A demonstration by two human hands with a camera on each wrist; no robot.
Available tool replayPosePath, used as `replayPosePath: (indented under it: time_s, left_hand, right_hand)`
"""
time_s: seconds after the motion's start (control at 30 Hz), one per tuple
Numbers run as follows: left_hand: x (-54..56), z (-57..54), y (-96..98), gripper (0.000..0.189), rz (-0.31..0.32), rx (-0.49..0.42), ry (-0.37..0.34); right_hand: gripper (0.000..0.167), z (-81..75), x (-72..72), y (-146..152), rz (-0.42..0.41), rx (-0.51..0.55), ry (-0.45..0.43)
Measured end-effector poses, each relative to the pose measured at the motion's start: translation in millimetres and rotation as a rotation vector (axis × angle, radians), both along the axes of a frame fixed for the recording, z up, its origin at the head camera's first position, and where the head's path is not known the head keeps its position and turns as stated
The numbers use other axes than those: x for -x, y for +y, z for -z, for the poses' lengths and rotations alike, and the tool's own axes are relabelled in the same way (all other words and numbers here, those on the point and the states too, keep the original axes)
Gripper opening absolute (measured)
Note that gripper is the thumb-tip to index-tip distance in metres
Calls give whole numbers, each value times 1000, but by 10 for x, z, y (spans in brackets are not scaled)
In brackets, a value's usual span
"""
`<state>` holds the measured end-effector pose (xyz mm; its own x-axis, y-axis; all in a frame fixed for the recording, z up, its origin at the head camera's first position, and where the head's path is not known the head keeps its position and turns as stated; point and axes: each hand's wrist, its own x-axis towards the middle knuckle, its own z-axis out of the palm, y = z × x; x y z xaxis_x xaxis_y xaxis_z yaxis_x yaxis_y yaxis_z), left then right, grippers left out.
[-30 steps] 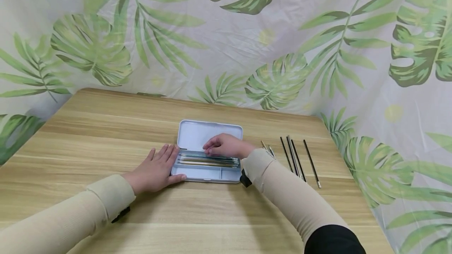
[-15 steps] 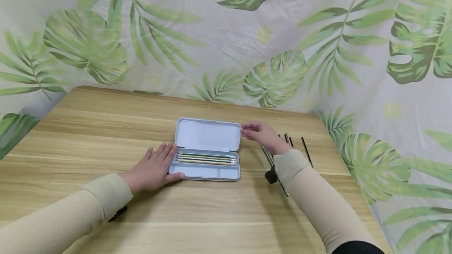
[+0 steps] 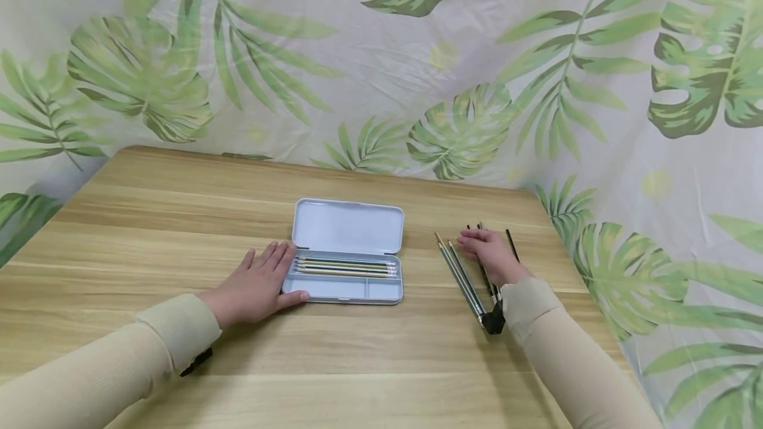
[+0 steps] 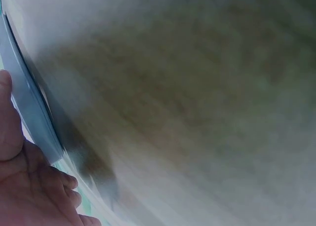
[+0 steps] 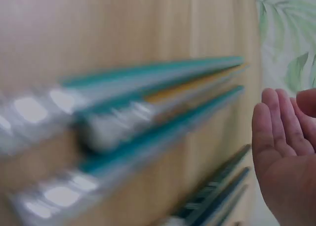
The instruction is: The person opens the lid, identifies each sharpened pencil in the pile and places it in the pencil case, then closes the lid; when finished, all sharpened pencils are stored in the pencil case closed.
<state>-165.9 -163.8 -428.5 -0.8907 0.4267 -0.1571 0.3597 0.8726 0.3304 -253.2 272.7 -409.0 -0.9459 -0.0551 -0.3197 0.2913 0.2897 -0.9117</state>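
A pale blue pencil case (image 3: 348, 225) lies with its lid raised on the wooden table. Several pencils (image 3: 346, 267) rest side by side in its long rear compartment. My left hand (image 3: 256, 290) rests on the case's left end, fingers extended and thumb at the front edge. My right hand (image 3: 491, 253) hovers over loose pencils to the right, its fingers slightly bent and holding nothing. Nearest to it are green pencils (image 3: 460, 280) with silver ferrules. Dark pencils (image 5: 212, 191) lie beyond these, partly hidden under the hand in the head view.
One black pencil (image 3: 512, 243) lies apart at the far right, partly covered by the right hand. The case's front compartments (image 3: 328, 286) are split by a divider. A leaf-patterned cloth (image 3: 381, 51) hangs behind the table (image 3: 208, 197).
My right hand has left the case and moved right to above the loose pencils. The pencils in the case are now uncovered. My left hand has stayed at the case's left end.
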Motion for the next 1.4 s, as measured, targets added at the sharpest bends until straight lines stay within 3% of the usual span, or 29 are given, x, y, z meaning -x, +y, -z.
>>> replayPosePath:
  time_s: [0.17, 0.53, 0.93, 1.2, 1.3, 1.4]
  left_hand:
    - [-3, 4, 3, 100, 6, -12, -5]
    - [0, -23, 18, 99, 9, -14, -6]
    - [15, -17, 8, 98, 1, -24, -30]
    - [20, -6, -7, 102, 4, -32, -35]
    - [36, 36, -24, 104, 7, -40, -34]
    - [45, 53, -32, 107, 6, -40, -32]
  right_hand:
    - [47, 139, -94, 66, 96, 12, -36]
    - [50, 175, -106, -3, -21, -299, 10]
    - [26, 97, -45, -86, -111, -498, 12]
    - [22, 109, 0, -61, -188, -464, -26]
    - [27, 36, 47, -20, -202, -373, -43]
    - [31, -68, 115, -18, -195, -212, -53]
